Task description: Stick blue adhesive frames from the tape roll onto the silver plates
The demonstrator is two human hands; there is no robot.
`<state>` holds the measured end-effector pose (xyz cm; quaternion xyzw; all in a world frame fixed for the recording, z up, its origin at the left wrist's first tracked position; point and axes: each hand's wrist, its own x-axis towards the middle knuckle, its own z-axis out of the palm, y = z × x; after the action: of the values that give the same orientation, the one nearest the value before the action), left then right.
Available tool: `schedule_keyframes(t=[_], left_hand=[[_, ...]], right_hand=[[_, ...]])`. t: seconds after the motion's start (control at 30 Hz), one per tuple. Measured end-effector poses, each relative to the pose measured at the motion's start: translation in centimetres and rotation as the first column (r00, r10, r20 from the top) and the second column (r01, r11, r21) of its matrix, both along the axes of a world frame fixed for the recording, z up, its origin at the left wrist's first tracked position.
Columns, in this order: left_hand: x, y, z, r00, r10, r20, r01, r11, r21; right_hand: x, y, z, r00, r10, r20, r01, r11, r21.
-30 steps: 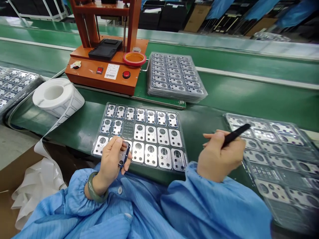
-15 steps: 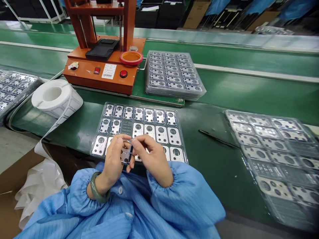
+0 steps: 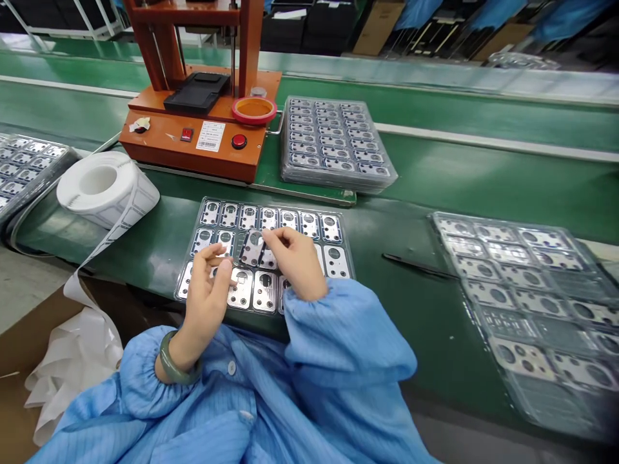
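A clear tray (image 3: 338,222) of small metal plates with round holes lies on the green belt before me. My right hand (image 3: 294,261) pinches one metal plate (image 3: 252,247) and holds it tilted over the tray's middle row, near an empty pocket. My left hand (image 3: 207,293) hovers just left of it over the tray's near rows, fingers loosely curled with nothing in them. A green bangle sits on my left wrist. Black tweezers (image 3: 418,266) lie on the belt to the right of the tray.
An orange press machine (image 3: 193,135) stands behind the tray, with a stack of filled trays (image 3: 333,142) to its right. More tray stacks sit at far right (image 3: 532,290) and far left (image 3: 24,167). A white label roll (image 3: 99,187) trails tape off the belt's left edge.
My right hand laid the tweezers on the belt, came over to my left hand, took the plate from it and carried it forward over the tray. My left hand let go.
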<state>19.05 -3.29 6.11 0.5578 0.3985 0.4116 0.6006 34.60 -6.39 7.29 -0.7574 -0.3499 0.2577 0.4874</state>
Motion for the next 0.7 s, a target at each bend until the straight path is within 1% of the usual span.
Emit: schedule_keyframes(t=[0.03,0.1,0.17,0.2,0.23,0.27,0.3,0.37,0.4,0.43,0.47,0.5,0.57,0.63,0.7], left_hand=[[-0.1,0.1,-0.1,0.999,0.022,-0.034,-0.021,0.999,0.039],[-0.2,0.1,-0.4,0.996,0.027,-0.082,-0.021,0.997,0.079],[-0.3,0.1,-0.5,0.992,0.003,-0.128,0.009,0.996,0.092],[-0.4,0.1,-0.6,0.986,-0.013,-0.165,0.033,0.992,0.120],[-0.5,0.1,-0.7,0.976,-0.028,-0.215,0.067,0.982,0.177],[-0.6,0.2,-0.7,0.960,-0.042,-0.276,0.118,0.957,0.264],[-0.6,0.2,-0.8,0.937,-0.052,-0.345,0.185,0.913,0.365],[-0.6,0.3,-1.2,0.876,-0.046,-0.480,0.335,0.775,0.536],[-0.5,0.3,-1.4,0.846,-0.026,-0.533,0.392,0.707,0.588],[-0.4,0.4,-1.6,0.819,0.005,-0.573,0.430,0.656,0.621],[-0.3,0.6,-1.8,0.795,0.044,-0.605,0.453,0.620,0.640],[-0.1,0.7,-2.0,0.773,0.085,-0.629,0.466,0.596,0.654],[0.4,1.2,-2.3,0.734,0.158,-0.660,0.480,0.568,0.669],[1.1,1.8,-2.4,0.687,0.215,-0.695,0.494,0.564,0.662],[1.7,2.3,-2.2,0.610,0.250,-0.752,0.537,0.567,0.625]], right_hand=[[0.4,0.7,-0.2,0.998,0.009,0.061,-0.005,0.998,-0.063],[0.6,1.7,-0.6,0.987,0.025,0.158,-0.001,0.989,-0.151],[0.3,2.1,-1.1,0.976,0.032,0.213,0.009,0.982,-0.189],[0.2,2.1,-1.3,0.972,0.033,0.232,0.012,0.981,-0.192],[0.0,2.0,-1.4,0.966,0.037,0.254,0.013,0.982,-0.190],[-0.2,1.9,-1.5,0.960,0.036,0.277,0.014,0.984,-0.175],[-0.3,1.6,-1.5,0.955,0.031,0.296,0.014,0.989,-0.149],[-0.3,1.1,-1.4,0.950,0.006,0.311,0.017,0.997,-0.069],[-0.3,0.9,-1.4,0.950,-0.010,0.311,0.019,0.999,-0.027],[-0.3,0.7,-1.3,0.950,-0.023,0.310,0.021,1.000,0.008],[-0.3,0.5,-1.3,0.950,-0.030,0.311,0.022,0.999,0.031],[-0.3,0.3,-1.3,0.949,-0.032,0.313,0.019,0.999,0.042],[-0.2,0.2,-1.5,0.950,-0.025,0.313,0.013,0.999,0.040],[-0.2,0.1,-1.8,0.953,-0.011,0.302,0.004,1.000,0.023],[-0.2,0.0,-2.2,0.957,-0.007,0.291,0.003,1.000,0.015]])
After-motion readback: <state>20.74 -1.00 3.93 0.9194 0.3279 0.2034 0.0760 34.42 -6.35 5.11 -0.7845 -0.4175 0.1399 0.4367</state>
